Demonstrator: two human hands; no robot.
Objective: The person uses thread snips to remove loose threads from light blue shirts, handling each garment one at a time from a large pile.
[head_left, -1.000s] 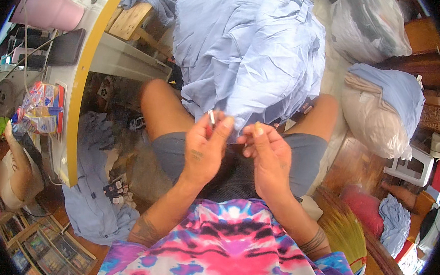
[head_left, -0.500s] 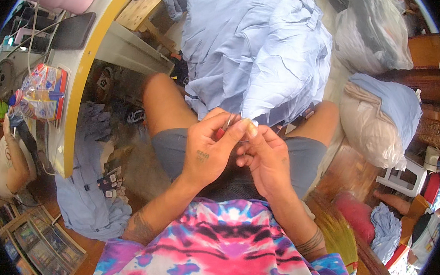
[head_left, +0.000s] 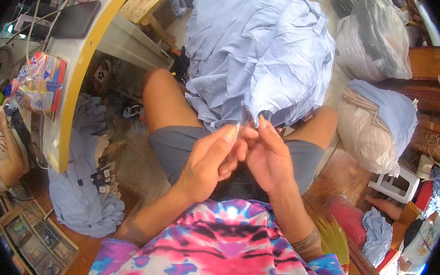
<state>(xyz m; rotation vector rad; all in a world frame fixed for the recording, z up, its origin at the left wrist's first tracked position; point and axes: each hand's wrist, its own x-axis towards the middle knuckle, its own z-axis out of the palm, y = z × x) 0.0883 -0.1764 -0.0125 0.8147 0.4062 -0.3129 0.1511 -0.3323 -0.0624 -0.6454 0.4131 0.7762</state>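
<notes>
A large heap of light blue cloth [head_left: 247, 52], like woven garments, spreads in front of me between my knees. At its near edge, my right hand [head_left: 272, 157] is closed, thumb against fingers, on a fold of the cloth. Close beside it, my left hand [head_left: 208, 162] is pinched shut, with a small white piece [head_left: 238, 128] at the thumb tip, too small to name. The left fingers are curled and partly blurred, so whatever else lies in that palm is hidden.
On my left is a yellow-edged table [head_left: 90, 49] with a phone [head_left: 76, 19] and a colourful plastic package [head_left: 41, 82]. More blue cloth [head_left: 86, 199] lies on the floor at left. Stuffed plastic bags [head_left: 375, 38] and a white stool [head_left: 397, 183] stand at right. Another person [head_left: 6, 157] is at far left.
My hands have drawn slightly apart and the left has dropped a little. A small red-handled metal tool seen in my left hand no longer shows. The cloth's near edge has shifted slightly.
</notes>
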